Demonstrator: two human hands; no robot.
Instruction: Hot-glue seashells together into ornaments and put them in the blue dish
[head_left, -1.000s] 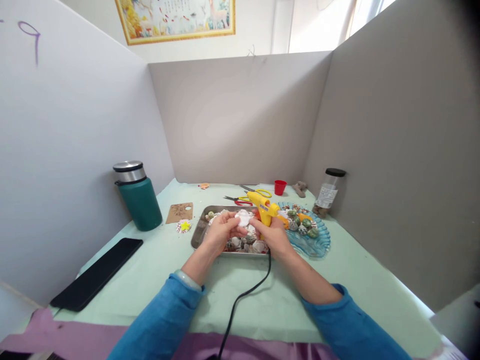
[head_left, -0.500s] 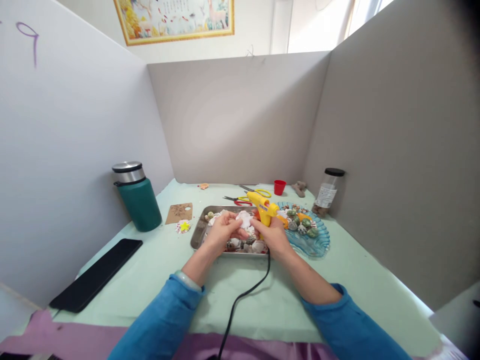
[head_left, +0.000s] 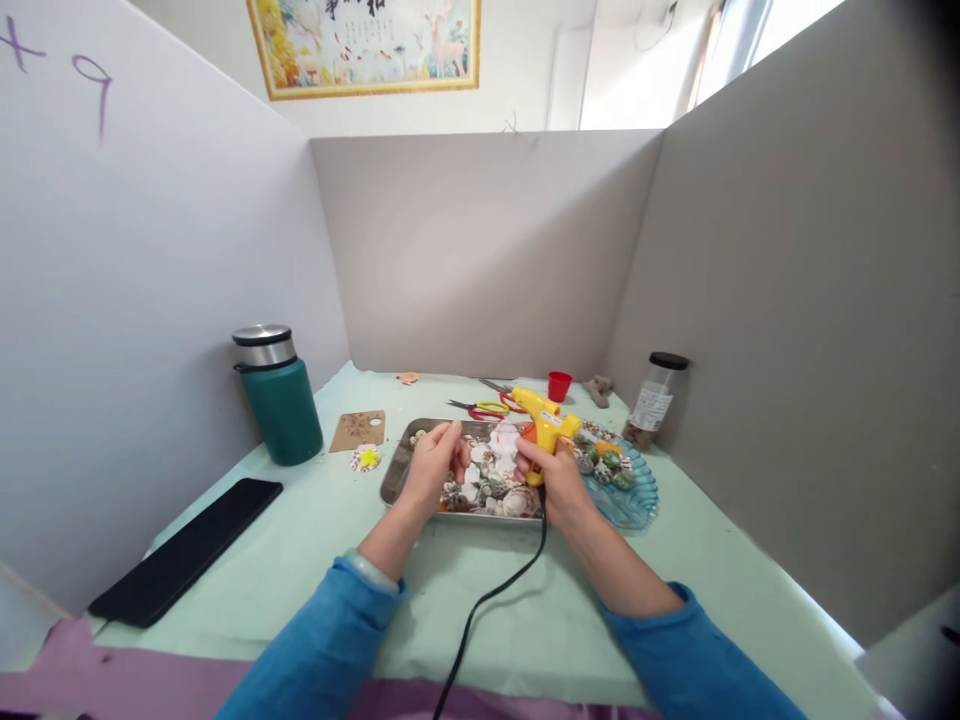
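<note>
My right hand (head_left: 559, 480) is wrapped round the handle of a yellow glue gun (head_left: 546, 425), its nozzle end pointing to the upper left. A black cord (head_left: 480, 605) runs from the handle down towards me. My left hand (head_left: 439, 467) hovers over the left part of a metal tray (head_left: 393, 478), fingers curled together; whatever they may hold is hidden. White and patterned seashells (head_left: 491, 470) fill much of the tray between my hands. A blue scalloped glass plate (head_left: 634, 500) beside the glue gun carries spotted green and dark shells (head_left: 615, 462).
Scissors (head_left: 480, 408) lie behind the tray, near a red cup (head_left: 559, 386). To the left are a brown card (head_left: 358, 430), a flower-like piece with a yellow centre (head_left: 367, 458), a green bottle (head_left: 281, 410) and a black slab (head_left: 187, 550). A black-lidded jar (head_left: 654, 400) stands right.
My hands have moved apart, and the white piece that was between them no longer shows there. The glue gun has shifted slightly right in my right hand. The view has tilted a little.
</note>
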